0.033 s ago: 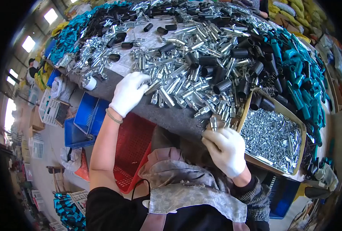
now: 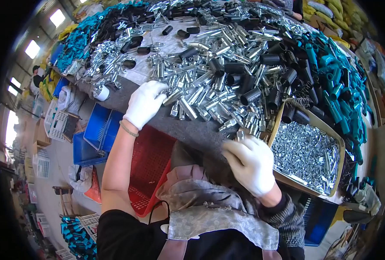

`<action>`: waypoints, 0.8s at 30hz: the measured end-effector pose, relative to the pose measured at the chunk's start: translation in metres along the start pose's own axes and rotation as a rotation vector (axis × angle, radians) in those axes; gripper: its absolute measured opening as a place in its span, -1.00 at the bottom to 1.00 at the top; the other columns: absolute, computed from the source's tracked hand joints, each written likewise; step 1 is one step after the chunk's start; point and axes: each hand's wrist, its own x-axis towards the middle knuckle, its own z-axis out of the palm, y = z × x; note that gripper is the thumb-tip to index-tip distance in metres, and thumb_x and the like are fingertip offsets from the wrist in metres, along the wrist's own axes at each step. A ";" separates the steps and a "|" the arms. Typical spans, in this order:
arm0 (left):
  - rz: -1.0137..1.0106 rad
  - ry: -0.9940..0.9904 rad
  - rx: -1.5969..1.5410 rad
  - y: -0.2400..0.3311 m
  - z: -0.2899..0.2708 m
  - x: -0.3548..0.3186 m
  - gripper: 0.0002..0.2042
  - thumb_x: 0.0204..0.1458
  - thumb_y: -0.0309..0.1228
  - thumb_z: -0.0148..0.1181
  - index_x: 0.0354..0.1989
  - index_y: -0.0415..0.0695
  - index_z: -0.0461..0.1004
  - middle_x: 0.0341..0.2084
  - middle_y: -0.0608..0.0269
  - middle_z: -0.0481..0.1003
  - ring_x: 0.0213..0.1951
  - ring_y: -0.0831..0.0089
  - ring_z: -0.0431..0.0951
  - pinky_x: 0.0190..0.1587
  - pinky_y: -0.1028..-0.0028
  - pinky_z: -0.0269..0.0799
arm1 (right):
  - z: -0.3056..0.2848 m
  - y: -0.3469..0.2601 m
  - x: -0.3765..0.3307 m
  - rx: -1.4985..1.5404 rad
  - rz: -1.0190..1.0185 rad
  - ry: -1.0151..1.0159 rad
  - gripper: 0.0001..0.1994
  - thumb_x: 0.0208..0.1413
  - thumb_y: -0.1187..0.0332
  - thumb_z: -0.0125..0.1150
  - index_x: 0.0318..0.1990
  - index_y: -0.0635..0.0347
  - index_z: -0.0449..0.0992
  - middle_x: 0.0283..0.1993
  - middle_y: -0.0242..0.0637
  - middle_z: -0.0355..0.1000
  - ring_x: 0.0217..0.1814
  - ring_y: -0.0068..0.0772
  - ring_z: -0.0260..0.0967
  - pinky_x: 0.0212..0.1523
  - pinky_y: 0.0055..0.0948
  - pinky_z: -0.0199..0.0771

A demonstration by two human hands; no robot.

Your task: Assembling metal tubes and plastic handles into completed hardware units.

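My left hand [image 2: 144,105], in a white glove, rests at the near edge of the heap of shiny metal fittings [image 2: 196,93]. Its fingers are loosely bent, with a gap between thumb and forefinger beside a metal sleeve [image 2: 173,97]. My right hand [image 2: 251,165], also gloved in white, hovers by the table's near edge, left of a shallow tray [image 2: 341,167] holding many small metal parts. Its fingers are drawn together, pointing left; what they hold, if anything, is hidden. Just beyond its knuckles stands a metal fitting [image 2: 240,135], partly covered.
Black tubes [image 2: 250,96] lie among the fittings, with teal tubes [image 2: 337,106] heaped on the right. A red basket [image 2: 151,169] sits below the table edge under my left forearm. Blue crates [image 2: 98,128] stand at the left. A person [image 2: 36,78] is far off at the left.
My right hand has shifted slightly left and up, its fingers now partly covering the fitting beyond it. My left hand has hardly moved.
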 end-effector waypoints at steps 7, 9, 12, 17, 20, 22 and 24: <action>0.091 -0.044 0.113 0.002 0.040 0.036 -0.67 0.07 -0.34 0.14 0.03 -0.08 0.53 -0.18 0.06 0.57 -0.06 0.05 0.55 -0.01 0.13 0.47 | 0.124 0.013 0.102 -0.436 0.094 -0.222 -0.78 0.04 0.20 0.27 -0.31 0.15 0.65 -0.25 -0.11 0.53 -0.17 -0.11 0.52 -0.21 -0.20 0.53; 0.046 -0.133 0.174 0.007 0.040 0.046 -0.64 0.06 -0.34 0.15 0.05 -0.08 0.52 -0.13 0.04 0.56 -0.03 0.05 0.55 0.01 0.13 0.46 | 0.139 0.021 0.109 -0.421 0.177 -0.330 -0.77 0.01 0.21 0.30 -0.28 0.15 0.68 -0.22 -0.10 0.55 -0.16 -0.11 0.56 -0.20 -0.24 0.56; 0.032 -0.125 0.121 0.008 0.037 0.049 -0.56 0.02 -0.30 0.22 0.11 -0.08 0.49 -0.06 0.04 0.54 0.01 0.07 0.53 0.06 0.17 0.44 | 0.135 0.022 0.111 -0.374 0.188 -0.360 -0.75 -0.02 0.23 0.32 -0.25 0.19 0.67 -0.18 -0.09 0.55 -0.17 -0.09 0.56 -0.19 -0.24 0.57; -0.022 -0.054 0.062 0.007 0.029 0.049 -0.60 0.03 -0.29 0.18 0.06 -0.10 0.51 -0.08 0.03 0.54 -0.02 0.06 0.55 0.03 0.17 0.46 | 0.107 0.007 0.090 -0.212 0.039 -0.056 -0.74 -0.03 0.25 0.34 -0.29 0.24 0.52 -0.22 -0.09 0.46 -0.08 -0.01 0.44 -0.10 -0.13 0.48; -0.031 0.158 -0.218 0.029 0.013 0.046 -0.61 0.01 -0.29 0.19 0.02 -0.17 0.52 -0.24 0.06 0.58 -0.18 0.18 0.62 -0.09 0.29 0.52 | 0.067 -0.010 0.054 0.216 0.207 -0.015 -0.67 0.02 0.20 0.35 -0.17 0.24 0.46 -0.27 -0.03 0.47 -0.18 0.04 0.47 -0.16 -0.11 0.47; -0.120 0.078 -0.624 0.051 0.017 0.047 -0.60 0.02 -0.29 0.22 0.02 -0.25 0.52 -0.38 0.11 0.59 -0.32 0.35 0.63 -0.20 0.39 0.52 | 0.043 -0.013 0.026 0.469 0.331 -0.120 -0.65 0.15 0.21 0.25 -0.02 0.26 0.45 -0.29 -0.06 0.54 -0.27 -0.11 0.55 -0.20 -0.27 0.51; -0.016 -0.023 -0.817 0.084 0.039 0.058 -0.58 0.02 -0.29 0.25 0.03 -0.29 0.51 -0.27 0.03 0.61 -0.21 0.30 0.64 -0.13 0.39 0.53 | 0.035 -0.012 0.001 1.106 0.669 -0.265 -0.71 0.30 0.21 0.12 -0.02 0.26 0.41 -0.32 -0.32 0.46 -0.33 -0.59 0.40 -0.26 -0.53 0.43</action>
